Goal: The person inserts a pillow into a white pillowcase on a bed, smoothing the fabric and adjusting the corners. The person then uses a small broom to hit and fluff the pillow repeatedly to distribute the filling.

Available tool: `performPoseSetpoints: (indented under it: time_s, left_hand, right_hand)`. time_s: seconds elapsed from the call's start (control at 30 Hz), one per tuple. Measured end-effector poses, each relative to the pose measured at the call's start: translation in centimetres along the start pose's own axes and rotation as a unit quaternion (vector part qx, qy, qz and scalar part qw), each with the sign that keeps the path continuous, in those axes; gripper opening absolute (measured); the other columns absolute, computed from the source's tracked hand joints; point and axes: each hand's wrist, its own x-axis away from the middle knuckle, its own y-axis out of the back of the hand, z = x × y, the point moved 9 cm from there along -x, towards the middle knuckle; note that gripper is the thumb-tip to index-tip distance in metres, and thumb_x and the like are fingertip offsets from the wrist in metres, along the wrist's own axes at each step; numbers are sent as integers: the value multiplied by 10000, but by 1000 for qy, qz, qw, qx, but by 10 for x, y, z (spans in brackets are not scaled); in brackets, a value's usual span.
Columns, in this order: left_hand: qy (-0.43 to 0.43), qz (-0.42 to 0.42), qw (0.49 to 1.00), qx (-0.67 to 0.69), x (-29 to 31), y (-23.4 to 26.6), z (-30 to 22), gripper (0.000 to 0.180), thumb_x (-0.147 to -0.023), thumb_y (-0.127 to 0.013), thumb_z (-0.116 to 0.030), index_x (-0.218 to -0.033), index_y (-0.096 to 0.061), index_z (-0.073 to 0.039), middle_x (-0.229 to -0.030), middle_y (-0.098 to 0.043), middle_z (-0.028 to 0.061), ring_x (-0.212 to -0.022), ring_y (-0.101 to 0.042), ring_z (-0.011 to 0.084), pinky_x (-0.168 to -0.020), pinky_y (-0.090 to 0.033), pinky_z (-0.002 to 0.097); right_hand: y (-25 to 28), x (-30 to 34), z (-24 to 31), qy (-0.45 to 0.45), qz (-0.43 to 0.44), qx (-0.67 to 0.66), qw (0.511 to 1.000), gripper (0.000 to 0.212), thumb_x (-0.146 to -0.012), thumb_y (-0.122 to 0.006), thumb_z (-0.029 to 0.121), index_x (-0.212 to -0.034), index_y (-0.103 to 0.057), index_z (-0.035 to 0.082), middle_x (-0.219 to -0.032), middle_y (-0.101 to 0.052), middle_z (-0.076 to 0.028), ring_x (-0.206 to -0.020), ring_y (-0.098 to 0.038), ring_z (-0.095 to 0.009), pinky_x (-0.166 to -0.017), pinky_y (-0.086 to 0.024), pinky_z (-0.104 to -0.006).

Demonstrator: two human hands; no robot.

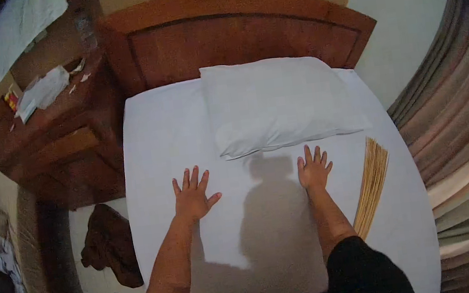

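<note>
Both palms face down on a white bedsheet [149, 139] spread over a bed. My left hand [194, 199] rests with its fingers spread, left of the bed's middle. Level with it on the other side, my right hand [315, 172] also lies with fingers apart, just short of a white pillow [276, 103]. Nothing is in either hand. To the right of my right forearm lies a broom of thin straw-coloured sticks [372, 182], its far end fanned out toward the pillow. My shadow covers the bed between my arms.
A dark wooden headboard [239, 43] stands behind the pillow. At the far left is a wooden cabinet [58, 142] with a crumpled white plastic bag [46, 90] on top. A brown cloth [109, 247] lies on the floor beside the bed. Striped curtains [459, 136] hang at the right.
</note>
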Motion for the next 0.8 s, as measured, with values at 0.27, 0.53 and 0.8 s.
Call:
performPoseSetpoints:
  time_s: [0.27, 0.53, 0.8]
  left_hand:
    - [-27, -42, 999, 3, 51, -7, 7, 663, -817, -369, -566, -1348, -228, -194, -1405, -167, 109, -1303, -96, 302, -1024, -71, 513]
    - [55, 84, 995, 25, 158, -14, 40, 736, -801, -285, -639, -1374, -112, -209, -1429, -24, 103, -1315, -4, 285, -1036, -2, 483]
    - [120, 152, 979, 68, 255, -31, 77, 727, -817, -412, -522, -1375, -95, -180, -1432, -5, 85, -1313, -20, 288, -1037, -101, 478]
  right_hand:
    - [-7, 15, -7, 12, -48, -25, 998, 524, -878, -279, 434, -1340, -257, 188, -1396, -183, -137, -1284, -152, -334, -1025, -105, -509]
    - [27, 129, -63, 46, 161, 24, 985, 600, -823, -412, 439, -1328, -281, 141, -1391, -183, -164, -1293, -110, -332, -960, -46, -630]
    - [14, 225, -221, -251, 18, -149, 956, 792, -655, -661, 303, -1261, -260, -14, -1211, -351, -242, -1098, -368, -393, -887, -355, -459]
